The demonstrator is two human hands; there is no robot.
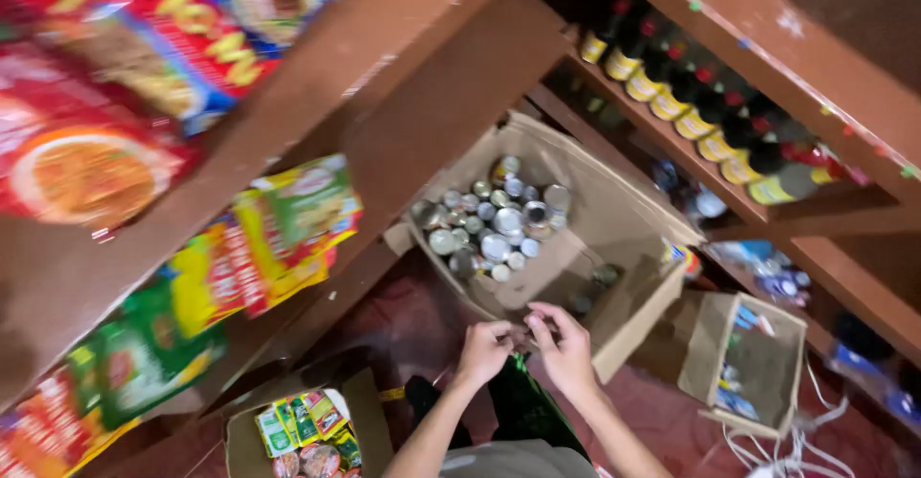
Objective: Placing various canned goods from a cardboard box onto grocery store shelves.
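**Hands meet at the edge of a box of cans**

Low between the wooden shelves, both hands come together just in front of a large cardboard box (614,219) that stands on the reddish floor (403,325). Left hand (483,349) has its fingers curled inward, and right hand (564,342) is bent toward it, fingertips touching or nearly touching; whatever they pinch between them is too small and blurred to tell. Inside the box, silver cans (494,224) lie packed together at its far end, well apart from the hands. A smaller open carton (758,363) stands to the right. Another carton (302,435) of colourful packets sits at lower left. Bright noodle packets (278,238) fill the slanting shelves on the left; dark bottles (691,94) with yellow labels line the shelf on the right.
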